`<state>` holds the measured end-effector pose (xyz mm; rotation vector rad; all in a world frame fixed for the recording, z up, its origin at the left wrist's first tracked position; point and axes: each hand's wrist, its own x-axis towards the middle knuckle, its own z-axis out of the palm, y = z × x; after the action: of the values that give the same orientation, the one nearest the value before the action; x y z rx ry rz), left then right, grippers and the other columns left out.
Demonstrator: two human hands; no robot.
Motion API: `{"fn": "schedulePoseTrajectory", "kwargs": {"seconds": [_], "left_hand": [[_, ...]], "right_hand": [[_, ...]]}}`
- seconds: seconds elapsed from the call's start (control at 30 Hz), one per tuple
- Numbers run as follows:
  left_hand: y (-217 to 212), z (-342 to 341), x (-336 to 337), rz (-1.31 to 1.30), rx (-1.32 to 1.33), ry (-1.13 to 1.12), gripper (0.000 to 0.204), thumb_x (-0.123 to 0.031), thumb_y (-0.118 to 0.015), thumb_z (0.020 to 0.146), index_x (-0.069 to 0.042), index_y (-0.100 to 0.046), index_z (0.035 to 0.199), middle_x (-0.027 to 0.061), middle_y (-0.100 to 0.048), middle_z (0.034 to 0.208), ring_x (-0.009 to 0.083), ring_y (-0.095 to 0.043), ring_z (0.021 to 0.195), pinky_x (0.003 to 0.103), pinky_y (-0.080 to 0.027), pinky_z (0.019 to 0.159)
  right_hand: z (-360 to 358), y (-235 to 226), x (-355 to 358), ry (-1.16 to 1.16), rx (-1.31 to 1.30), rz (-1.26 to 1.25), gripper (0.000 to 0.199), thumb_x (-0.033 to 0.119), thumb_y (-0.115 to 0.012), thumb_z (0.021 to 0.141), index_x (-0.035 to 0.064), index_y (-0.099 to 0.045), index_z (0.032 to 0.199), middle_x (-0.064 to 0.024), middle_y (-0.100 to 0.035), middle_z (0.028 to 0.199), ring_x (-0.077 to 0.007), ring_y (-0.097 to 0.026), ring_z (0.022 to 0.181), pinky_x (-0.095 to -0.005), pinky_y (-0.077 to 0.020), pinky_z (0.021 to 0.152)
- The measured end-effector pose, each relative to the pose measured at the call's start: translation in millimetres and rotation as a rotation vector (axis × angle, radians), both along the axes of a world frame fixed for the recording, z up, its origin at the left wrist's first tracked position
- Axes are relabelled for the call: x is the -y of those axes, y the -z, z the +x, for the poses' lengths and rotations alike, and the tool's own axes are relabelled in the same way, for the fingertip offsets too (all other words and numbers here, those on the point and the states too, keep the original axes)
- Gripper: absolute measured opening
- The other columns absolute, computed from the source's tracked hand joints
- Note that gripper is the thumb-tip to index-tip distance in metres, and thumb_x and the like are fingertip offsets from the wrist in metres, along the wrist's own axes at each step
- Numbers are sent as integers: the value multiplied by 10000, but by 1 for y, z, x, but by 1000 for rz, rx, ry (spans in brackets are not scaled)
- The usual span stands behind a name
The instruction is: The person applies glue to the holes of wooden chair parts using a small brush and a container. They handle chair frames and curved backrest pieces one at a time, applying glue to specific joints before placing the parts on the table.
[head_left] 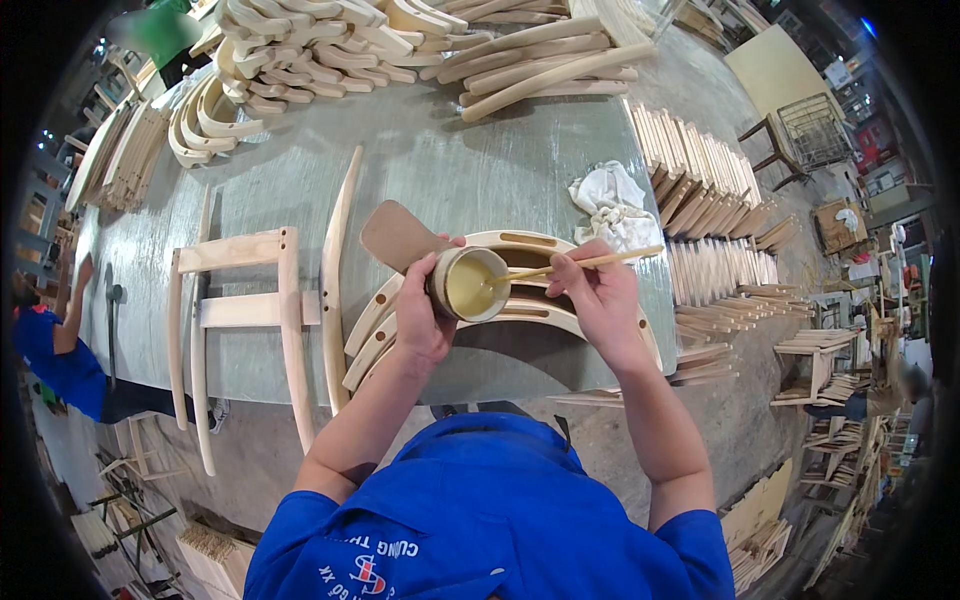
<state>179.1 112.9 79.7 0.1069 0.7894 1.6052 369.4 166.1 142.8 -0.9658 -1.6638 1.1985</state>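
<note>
My left hand [424, 318] is wrapped round a small round cup [438, 290] of pale yellow liquid [468, 288], its opening turned up toward me. A thin wooden stick [620, 257] is pinched in my right hand [603, 305]; its lower end reaches into the cup. Behind the cup, close to my left fingers, is a flat brown piece with a rounded end [398, 236]; whether I touch it is hidden. Beneath my hands, curved wooden parts [468, 322] with slots lie on the table, partly covered by the cup and hands.
On the grey-green table [420, 125], a wooden chair frame [240, 310] and a long wooden piece [338, 270] lie to the left. White cloths [613, 208] sit at right. Curved parts [300, 55] are piled at the back; a person in blue [62, 355] stands far left.
</note>
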Motion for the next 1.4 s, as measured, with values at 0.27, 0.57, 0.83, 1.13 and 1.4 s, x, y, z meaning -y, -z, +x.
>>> {"fn": "schedulePoseTrajectory", "kwargs": {"seconds": [0.27,0.57,0.83,1.13,1.4], "left_hand": [[-1,0,20,2,129,-1,384,-283,-368,920,-85,-422,1244,76,-548,1232,226,-517,1150,396,-411,980],[4,12,1,70,128,-2,374,-284,-343,932,-95,-436,1241,75,-537,1228,221,-496,1172,386,-393,996],[5,12,-5,84,-32,-50,360,-254,-353,937,-61,-436,1229,94,-537,1191,230,-508,1145,384,-404,989],[12,12,-5,42,97,-25,377,-318,-347,937,-103,-447,1230,74,-554,1184,228,-514,1149,393,-418,967],[23,27,-23,24,200,0,364,-316,-375,930,-104,-468,1211,61,-563,1166,219,-526,1119,397,-418,962]], "right_hand": [[14,40,18,65,-618,-640,64,117,-536,918,56,-530,897,-96,-643,757,-170,-630,626,-291,-531,616],[14,72,26,183,-757,-667,69,96,-554,901,88,-532,836,-83,-637,769,-158,-620,638,-310,-543,633],[15,42,22,181,-309,-290,129,129,-539,924,57,-507,822,-89,-619,677,-129,-596,568,-259,-516,561],[28,56,22,63,-725,-488,52,70,-528,907,22,-546,917,-121,-647,793,-185,-639,689,-303,-525,662],[24,84,18,301,-805,-806,76,118,-592,886,88,-550,829,-69,-622,755,-141,-600,634,-287,-523,591]]}}
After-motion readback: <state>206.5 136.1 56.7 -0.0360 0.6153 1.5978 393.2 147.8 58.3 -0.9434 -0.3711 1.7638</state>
